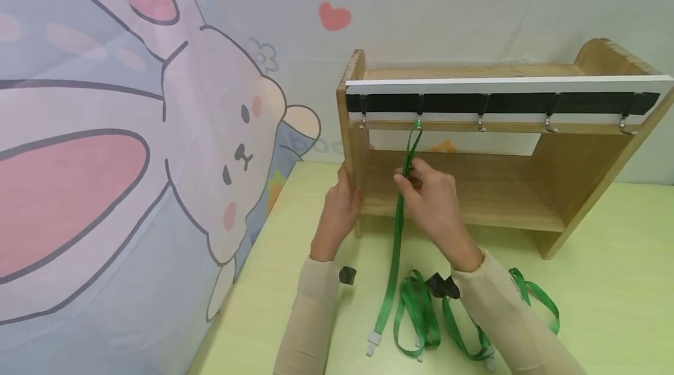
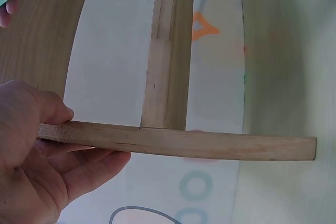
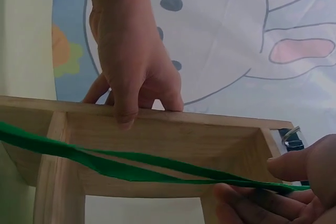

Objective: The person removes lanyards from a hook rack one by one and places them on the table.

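Note:
A green lanyard (image 1: 396, 240) hangs by its loop from the second hook (image 1: 419, 120) from the left on a wooden shelf (image 1: 463, 188). Its white clip (image 1: 372, 343) lies low, over the table. Partway down the strap, my right hand (image 1: 434, 196) holds it loosely between thumb and fingers; the right wrist view shows the green strap (image 3: 121, 169) running into that hand. My left hand (image 1: 337, 208) grips the shelf's left side panel. In the left wrist view, thumb and fingers lie on opposite faces of the panel edge (image 2: 210, 144).
Several green lanyards lie on the table: a folded one (image 1: 418, 316), another (image 1: 463, 334) beside it, and one (image 1: 542, 299) partly behind the right sleeve. More metal hooks (image 1: 550, 123) line the shelf's white front rail (image 1: 505, 85). A cartoon-printed cloth (image 1: 237, 24) hangs behind.

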`<state>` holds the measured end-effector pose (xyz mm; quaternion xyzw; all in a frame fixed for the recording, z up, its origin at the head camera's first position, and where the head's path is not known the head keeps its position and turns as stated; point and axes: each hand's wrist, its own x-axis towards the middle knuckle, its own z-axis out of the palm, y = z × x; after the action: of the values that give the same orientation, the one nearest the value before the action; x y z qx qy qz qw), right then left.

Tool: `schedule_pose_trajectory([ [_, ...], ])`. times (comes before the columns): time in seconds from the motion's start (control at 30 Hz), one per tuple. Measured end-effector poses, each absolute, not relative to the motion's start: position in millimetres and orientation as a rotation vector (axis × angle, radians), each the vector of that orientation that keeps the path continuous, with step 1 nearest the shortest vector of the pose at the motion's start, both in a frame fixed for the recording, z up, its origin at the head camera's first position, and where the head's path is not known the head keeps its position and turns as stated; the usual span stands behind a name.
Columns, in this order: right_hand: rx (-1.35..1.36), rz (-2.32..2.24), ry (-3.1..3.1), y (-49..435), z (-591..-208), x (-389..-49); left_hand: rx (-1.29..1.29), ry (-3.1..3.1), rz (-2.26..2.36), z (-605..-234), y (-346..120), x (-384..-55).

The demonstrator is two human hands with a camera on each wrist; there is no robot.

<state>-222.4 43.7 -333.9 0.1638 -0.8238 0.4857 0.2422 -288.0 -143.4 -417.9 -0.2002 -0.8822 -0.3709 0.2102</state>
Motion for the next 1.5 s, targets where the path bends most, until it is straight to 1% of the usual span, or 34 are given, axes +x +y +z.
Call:
schedule_pose_trajectory([
  [0.37, 0.53, 1.3, -2.133, 40, -336, -230, -0.556, -2.46, -1.014, -419, -142, -286],
  [0.67, 0.632, 1.313, -2.031, 25, -332, -226, -0.549, -2.452, -0.99, -416, -144, -289],
  [1.0, 0.644, 1.352, -1.916, 16, -330, -219, -0.578, -2.454, -0.992, -417, -144, -290],
  [1.3, 0.68, 1.403, -1.995, -1, -346, -207, -0.613, -2.408, -1.002, -418, -144, -293],
  [1.5, 0.643, 1.601, -2.096, -5, -361, -193, -0.617, -2.414, -1.043, -421, -144, -291],
])
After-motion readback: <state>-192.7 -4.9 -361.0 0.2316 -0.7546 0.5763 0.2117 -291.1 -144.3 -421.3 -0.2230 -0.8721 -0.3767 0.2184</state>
